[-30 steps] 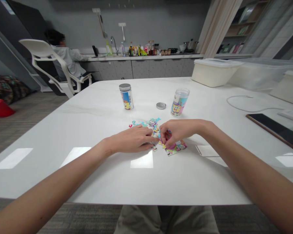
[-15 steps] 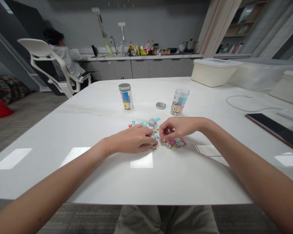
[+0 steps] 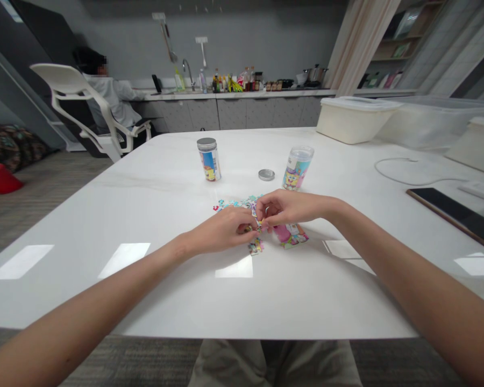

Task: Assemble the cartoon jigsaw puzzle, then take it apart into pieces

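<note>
Small colourful jigsaw puzzle pieces (image 3: 237, 203) lie in a loose cluster on the white table, partly covered by my hands. My left hand (image 3: 229, 230) is bent over the cluster's near side, thumb and fingers closed together; what lies between them is hidden. Just right of it, my right hand (image 3: 292, 207) pinches a small yellowish puzzle piece (image 3: 263, 222), its fingertips almost meeting the left ones. Beneath the right hand is a joined puzzle section (image 3: 294, 236) with pink and green on it. A narrow group of pieces (image 3: 256, 247) sits below the left fingertips.
A lidded picture jar (image 3: 208, 160), a metal lid (image 3: 266, 174) and an open clear jar (image 3: 297, 169) stand beyond the pieces. To the right are a phone (image 3: 455, 215), a cable (image 3: 391, 171) and storage boxes (image 3: 353, 121). A person (image 3: 111, 99) sits at the far left.
My right hand has moved left and slightly away from me, off the joined section, toward my left fingertips. The left hand has shifted slightly right, showing more of the near pieces.
</note>
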Action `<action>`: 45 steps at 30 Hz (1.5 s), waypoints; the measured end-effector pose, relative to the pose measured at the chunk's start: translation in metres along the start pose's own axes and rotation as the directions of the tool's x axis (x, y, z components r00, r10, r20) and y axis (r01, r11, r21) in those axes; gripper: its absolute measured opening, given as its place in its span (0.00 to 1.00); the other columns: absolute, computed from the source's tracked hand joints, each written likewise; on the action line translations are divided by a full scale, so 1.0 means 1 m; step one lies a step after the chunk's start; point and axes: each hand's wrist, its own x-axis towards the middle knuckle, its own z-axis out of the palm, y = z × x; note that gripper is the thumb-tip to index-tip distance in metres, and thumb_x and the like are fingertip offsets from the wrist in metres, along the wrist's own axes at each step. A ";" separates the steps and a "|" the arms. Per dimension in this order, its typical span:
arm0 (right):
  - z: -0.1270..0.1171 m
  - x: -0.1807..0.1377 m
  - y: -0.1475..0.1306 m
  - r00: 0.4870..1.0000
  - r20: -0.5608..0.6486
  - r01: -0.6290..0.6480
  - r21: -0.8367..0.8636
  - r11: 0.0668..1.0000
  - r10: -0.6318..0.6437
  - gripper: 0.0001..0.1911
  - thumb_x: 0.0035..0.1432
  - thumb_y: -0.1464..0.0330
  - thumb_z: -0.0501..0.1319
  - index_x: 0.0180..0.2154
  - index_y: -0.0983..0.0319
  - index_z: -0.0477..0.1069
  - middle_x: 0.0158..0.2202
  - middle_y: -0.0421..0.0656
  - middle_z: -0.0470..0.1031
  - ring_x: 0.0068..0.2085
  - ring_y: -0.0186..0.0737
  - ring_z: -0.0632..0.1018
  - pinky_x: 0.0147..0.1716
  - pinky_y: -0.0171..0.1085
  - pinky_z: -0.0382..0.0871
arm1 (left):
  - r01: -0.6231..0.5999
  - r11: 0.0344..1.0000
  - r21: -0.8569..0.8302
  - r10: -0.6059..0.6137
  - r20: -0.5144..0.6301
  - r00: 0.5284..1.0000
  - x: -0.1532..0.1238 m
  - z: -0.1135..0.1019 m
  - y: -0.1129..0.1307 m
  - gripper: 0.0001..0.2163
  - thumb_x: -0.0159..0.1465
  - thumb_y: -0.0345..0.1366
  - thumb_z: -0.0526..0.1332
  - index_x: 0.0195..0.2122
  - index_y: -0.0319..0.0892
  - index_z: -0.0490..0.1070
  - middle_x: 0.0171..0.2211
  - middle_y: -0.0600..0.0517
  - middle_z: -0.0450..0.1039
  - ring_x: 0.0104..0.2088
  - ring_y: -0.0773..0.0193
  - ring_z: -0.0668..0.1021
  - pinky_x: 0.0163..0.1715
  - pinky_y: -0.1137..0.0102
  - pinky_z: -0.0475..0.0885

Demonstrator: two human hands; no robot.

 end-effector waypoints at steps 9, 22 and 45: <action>0.006 0.010 -0.004 0.940 -0.331 0.068 -0.060 0.996 -0.084 0.05 0.49 0.69 0.64 0.31 0.62 0.70 0.29 0.42 0.75 0.30 0.35 0.74 0.30 0.35 0.67 | 0.278 0.948 -0.152 -0.286 -0.035 0.958 -0.003 -0.018 -0.005 0.09 0.61 0.38 0.57 0.28 0.40 0.71 0.20 0.58 0.58 0.22 0.70 0.61 0.22 0.73 0.56; 0.022 0.031 0.001 0.741 -0.653 0.187 0.429 0.884 0.160 0.17 0.37 0.72 0.65 0.29 0.59 0.58 0.22 0.36 0.71 0.22 0.31 0.67 0.21 0.33 0.57 | 0.355 0.819 -0.451 -0.422 -0.053 0.905 0.002 -0.023 -0.020 0.11 0.59 0.43 0.60 0.28 0.39 0.71 0.18 0.58 0.59 0.21 0.70 0.63 0.22 0.73 0.56; 0.025 0.022 -0.003 0.765 -0.596 0.257 -0.064 0.964 -0.244 0.18 0.49 0.75 0.58 0.41 0.57 0.55 0.28 0.35 0.67 0.31 0.35 0.70 0.27 0.34 0.62 | 0.320 0.900 -0.296 -0.336 -0.003 0.942 -0.004 -0.034 -0.015 0.09 0.60 0.39 0.58 0.28 0.39 0.69 0.22 0.57 0.64 0.23 0.70 0.64 0.24 0.73 0.57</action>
